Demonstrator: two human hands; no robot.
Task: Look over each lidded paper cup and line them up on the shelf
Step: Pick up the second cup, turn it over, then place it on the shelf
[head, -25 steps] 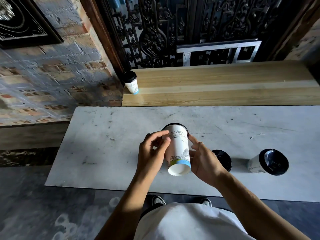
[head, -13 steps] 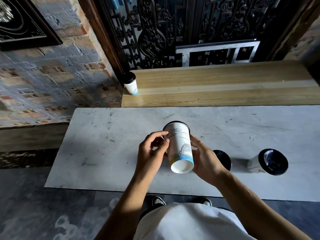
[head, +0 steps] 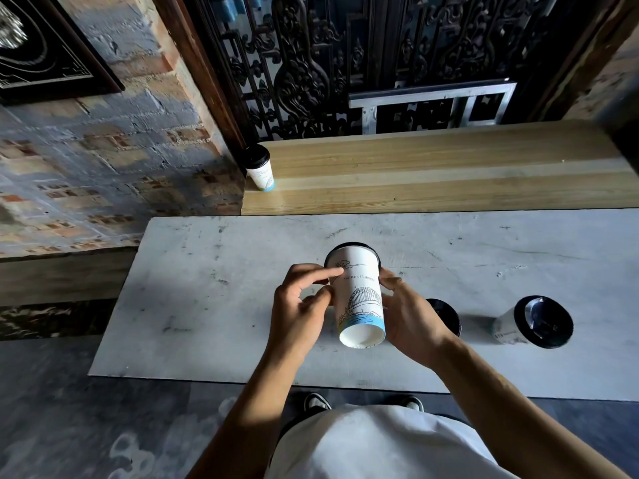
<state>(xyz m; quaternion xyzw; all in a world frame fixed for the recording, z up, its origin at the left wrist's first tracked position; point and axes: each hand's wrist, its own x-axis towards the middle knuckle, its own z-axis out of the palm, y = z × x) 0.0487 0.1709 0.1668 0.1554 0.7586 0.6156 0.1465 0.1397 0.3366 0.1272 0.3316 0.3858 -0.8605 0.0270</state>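
At frame centre, both hands, left hand [head: 300, 307] and right hand [head: 409, 314], grip the tilted paper cup [head: 358, 295] above the tabletop [head: 207, 288], base toward the camera, probably for inspection; one cup [head: 260, 168] stands on the shelf [head: 432, 174].

Bare-armed person in a pale top and dark shoes

Both forearms [head: 518, 409] are bare to the bottom edge of the view, with no sleeve, watch or band showing on either wrist. A loose white or light grey garment [head: 373, 444] covers the torso. Below it peek the toes of two dark shoes [head: 316, 402] with pale rims and light laces.
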